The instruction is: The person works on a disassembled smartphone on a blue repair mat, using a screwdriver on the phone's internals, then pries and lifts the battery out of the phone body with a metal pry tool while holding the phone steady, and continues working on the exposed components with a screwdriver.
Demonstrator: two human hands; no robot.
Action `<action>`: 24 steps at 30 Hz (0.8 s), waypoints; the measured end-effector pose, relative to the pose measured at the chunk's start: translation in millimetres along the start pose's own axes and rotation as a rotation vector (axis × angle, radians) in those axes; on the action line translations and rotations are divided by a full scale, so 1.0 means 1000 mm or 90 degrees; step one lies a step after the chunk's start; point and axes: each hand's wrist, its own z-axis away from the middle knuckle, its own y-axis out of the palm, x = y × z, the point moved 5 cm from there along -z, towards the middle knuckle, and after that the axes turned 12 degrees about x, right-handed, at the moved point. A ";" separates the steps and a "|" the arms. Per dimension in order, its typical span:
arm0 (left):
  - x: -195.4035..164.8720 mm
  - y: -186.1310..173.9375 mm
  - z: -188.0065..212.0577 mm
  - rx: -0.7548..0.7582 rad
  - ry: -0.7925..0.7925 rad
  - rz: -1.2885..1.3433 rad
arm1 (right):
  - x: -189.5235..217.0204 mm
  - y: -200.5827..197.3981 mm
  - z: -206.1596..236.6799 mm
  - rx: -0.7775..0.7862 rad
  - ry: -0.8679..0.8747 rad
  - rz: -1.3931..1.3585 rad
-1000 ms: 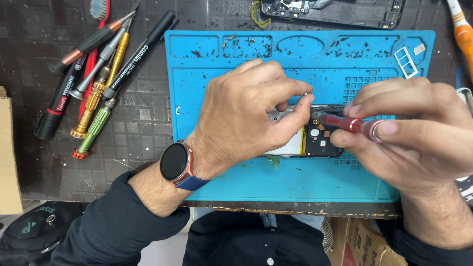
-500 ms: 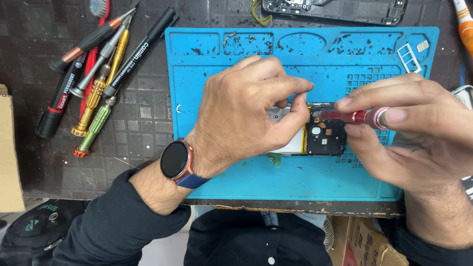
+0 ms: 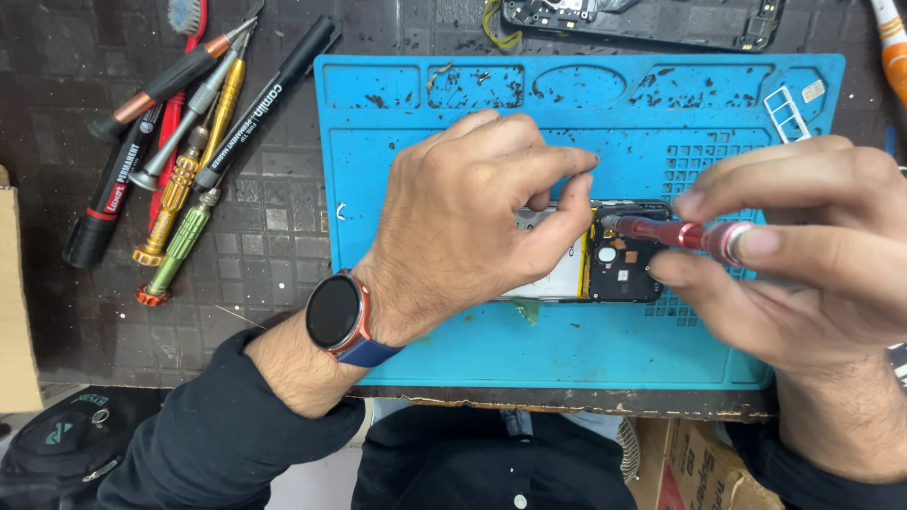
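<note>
An opened phone with its back off lies on a blue repair mat, circuit board and battery exposed. My left hand, with a dark watch on the wrist, rests on the phone and pinches its upper edge, covering most of the battery. My right hand holds a small red screwdriver nearly level, its tip at the top edge of the phone's board, a fingertip on the cap.
Several screwdrivers, a black marker and a brush lie in a heap at the left on the dark bench. A phone frame lies beyond the mat. A white card tray sits on the mat's right corner. Cardboard edge at far left.
The right hand and screwdriver have shifted slightly left and down along the board's top edge. The left hand stays on the phone.
</note>
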 end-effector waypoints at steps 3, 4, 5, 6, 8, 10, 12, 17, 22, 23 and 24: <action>0.000 0.001 0.001 -0.002 -0.004 -0.010 | 0.000 0.002 -0.001 0.004 -0.012 -0.007; 0.001 0.001 0.001 -0.003 -0.005 -0.014 | -0.001 0.002 -0.003 0.004 -0.014 -0.011; 0.001 0.001 0.001 -0.002 -0.005 -0.009 | 0.000 0.002 -0.004 0.003 -0.016 -0.013; 0.001 0.000 0.001 -0.001 -0.002 -0.004 | 0.000 0.002 -0.006 0.002 -0.019 -0.013; 0.001 0.000 0.001 -0.003 0.003 0.000 | 0.003 0.000 -0.008 0.007 -0.022 -0.021; 0.001 0.001 0.001 -0.006 0.003 -0.007 | 0.005 0.001 -0.009 0.017 -0.010 -0.039; 0.002 0.003 0.001 -0.002 0.001 -0.010 | 0.005 0.002 -0.009 0.027 0.032 -0.051; 0.002 0.004 0.003 0.000 0.008 -0.009 | 0.005 0.001 -0.008 0.035 0.005 -0.022; 0.002 0.003 0.000 0.001 -0.002 -0.006 | 0.002 0.002 -0.007 0.040 0.022 -0.041; 0.002 0.004 0.000 0.000 -0.002 -0.008 | 0.003 0.003 -0.007 0.034 0.026 -0.034; 0.003 0.004 0.000 -0.001 -0.002 -0.010 | 0.004 0.003 -0.007 0.021 0.020 -0.019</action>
